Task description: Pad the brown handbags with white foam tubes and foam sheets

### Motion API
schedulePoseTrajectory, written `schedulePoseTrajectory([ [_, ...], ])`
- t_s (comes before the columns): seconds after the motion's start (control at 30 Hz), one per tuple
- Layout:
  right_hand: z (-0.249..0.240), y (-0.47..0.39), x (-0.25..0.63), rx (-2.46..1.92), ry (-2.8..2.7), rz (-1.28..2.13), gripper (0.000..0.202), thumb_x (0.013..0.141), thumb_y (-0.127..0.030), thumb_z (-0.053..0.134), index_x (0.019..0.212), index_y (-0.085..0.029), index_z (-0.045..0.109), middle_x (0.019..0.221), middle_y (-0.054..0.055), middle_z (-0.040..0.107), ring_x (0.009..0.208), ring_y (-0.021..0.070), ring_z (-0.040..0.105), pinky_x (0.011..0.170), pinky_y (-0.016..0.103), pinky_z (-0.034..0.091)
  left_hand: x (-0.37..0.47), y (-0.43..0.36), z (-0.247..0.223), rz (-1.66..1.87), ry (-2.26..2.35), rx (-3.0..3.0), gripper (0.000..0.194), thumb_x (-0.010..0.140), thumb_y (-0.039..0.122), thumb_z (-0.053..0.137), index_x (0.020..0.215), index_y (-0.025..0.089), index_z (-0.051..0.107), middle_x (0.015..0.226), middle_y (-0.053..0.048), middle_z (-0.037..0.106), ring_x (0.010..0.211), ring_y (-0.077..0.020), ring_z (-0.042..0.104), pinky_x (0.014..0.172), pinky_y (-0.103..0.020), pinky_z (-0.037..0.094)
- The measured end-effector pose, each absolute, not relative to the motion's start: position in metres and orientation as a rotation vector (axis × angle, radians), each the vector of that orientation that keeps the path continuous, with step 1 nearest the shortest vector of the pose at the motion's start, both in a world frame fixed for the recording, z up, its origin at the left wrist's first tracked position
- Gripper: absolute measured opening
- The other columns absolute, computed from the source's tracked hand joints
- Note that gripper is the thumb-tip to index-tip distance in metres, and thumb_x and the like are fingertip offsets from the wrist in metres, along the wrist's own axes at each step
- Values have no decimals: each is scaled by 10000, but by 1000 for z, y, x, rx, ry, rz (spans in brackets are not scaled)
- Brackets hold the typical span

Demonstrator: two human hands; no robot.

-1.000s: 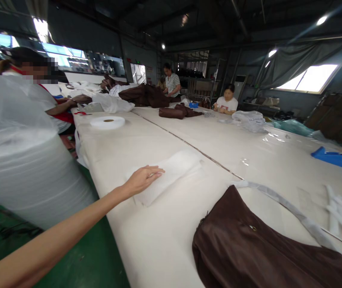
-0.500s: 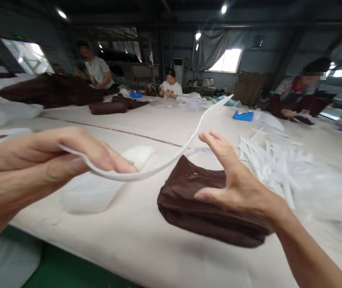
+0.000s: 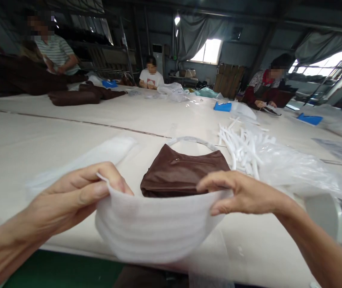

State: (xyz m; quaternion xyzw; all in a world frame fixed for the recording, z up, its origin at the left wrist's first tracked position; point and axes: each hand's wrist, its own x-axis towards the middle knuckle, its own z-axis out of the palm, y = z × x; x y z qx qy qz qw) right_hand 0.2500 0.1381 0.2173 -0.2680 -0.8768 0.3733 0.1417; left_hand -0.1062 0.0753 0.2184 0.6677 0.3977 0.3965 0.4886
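A white foam sheet (image 3: 159, 228) hangs curved between my two hands, near the table's front edge. My left hand (image 3: 84, 196) pinches its left end between thumb and fingers. At the right end, my right hand (image 3: 233, 192) has its thumb and fingers around the sheet's upper corner. Just beyond the sheet lies a dark brown bag (image 3: 183, 170) with a wrapped handle (image 3: 193, 140) arching at its back; the sheet and my right fingers overlap its lower edge in view.
More white foam sheets (image 3: 99, 158) lie left of the bag. White strips (image 3: 243, 146) and clear plastic (image 3: 303, 172) are piled at the right. Brown pieces (image 3: 75, 96) and blue items (image 3: 222, 107) lie farther back. Several people work across the table (image 3: 147, 116).
The sheet has swung from stretching up and away to hanging between my hands. My right hand has closed on its right end. The view has turned, shifting the bag left.
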Motion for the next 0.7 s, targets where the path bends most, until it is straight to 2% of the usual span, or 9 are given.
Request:
schedulePoseTrajectory([
  [0.03, 203, 133, 254, -834, -2570, 1124, 160, 886, -321, 702, 999, -210, 680, 936, -5, 626, 883, 131, 611, 789, 233, 488, -105, 76, 207, 896, 1055, 1689, 267, 913, 490, 609, 864, 251, 717, 824, -10, 731, 782, -199, 701, 693, -261, 568],
  [0.1, 174, 127, 263, -1009, -2603, 1000, 122, 935, -231, 620, 826, -193, 659, 886, -3, 601, 840, 125, 589, 760, 243, 471, -107, 83, 177, 793, 1254, 1854, 241, 944, 431, 565, 951, 255, 728, 948, -11, 735, 898, -180, 687, 802, -222, 533],
  [0.23, 119, 136, 270, -1182, -2524, 310, 92, 903, -147, 614, 827, -188, 643, 1201, 85, 560, 1133, 257, 525, 971, 448, 438, -111, 111, 123, 770, 1436, 2075, 314, 950, 465, 495, 946, 230, 703, 972, -25, 700, 923, -176, 653, 827, -233, 498],
  [0.3, 100, 147, 268, -1171, -2474, 151, 88, 888, -130, 619, 824, -186, 642, 1316, 102, 508, 1247, 308, 455, 1032, 520, 396, -107, 122, 113, 775, 1566, 2193, 337, 945, 478, 467, 966, 222, 684, 997, -44, 675, 933, -195, 640, 835, -276, 502],
  [0.4, 88, 155, 259, -1260, -2415, 167, 92, 896, -123, 589, 839, -183, 628, 1261, 105, 543, 1147, 276, 519, 960, 465, 456, -86, 125, 117, 823, 1741, 2476, 362, 948, 385, 431, 1227, 217, 589, 1212, -92, 612, 1125, -251, 583, 971, -378, 469],
  [0.5, 88, 150, 249, -1380, -2385, 223, 81, 887, -121, 590, 850, -185, 625, 1156, 88, 590, 1006, 233, 558, 859, 391, 477, -52, 127, 119, 831, 1583, 2817, 546, 935, 342, 472, 1462, 232, 376, 1432, -101, 497, 1339, -283, 443, 1148, -470, 324],
  [0.53, 89, 148, 247, -1413, -2376, 225, 78, 884, -124, 594, 855, -187, 627, 1142, 82, 596, 991, 227, 558, 843, 379, 471, -41, 130, 115, 796, 1524, 2884, 591, 925, 351, 499, 1484, 231, 349, 1433, -102, 504, 1335, -290, 451, 1152, -484, 321],
  [0.6, 91, 143, 243, -1472, -2350, 219, 77, 877, -126, 597, 854, -189, 634, 1132, 77, 603, 995, 230, 555, 836, 375, 455, -23, 142, 102, 641, 1499, 2914, 520, 906, 339, 523, 1409, 222, 467, 1275, -105, 623, 1167, -298, 586, 1023, -475, 455],
  [0.7, 96, 146, 250, -1406, -2323, 478, 40, 858, -169, 641, 850, -204, 659, 1156, 55, 610, 1038, 224, 575, 892, 372, 443, -10, 163, 81, 368, 1531, 2821, 271, 893, 195, 451, 1028, 241, 681, 952, -60, 695, 858, -250, 675, 724, -377, 549],
])
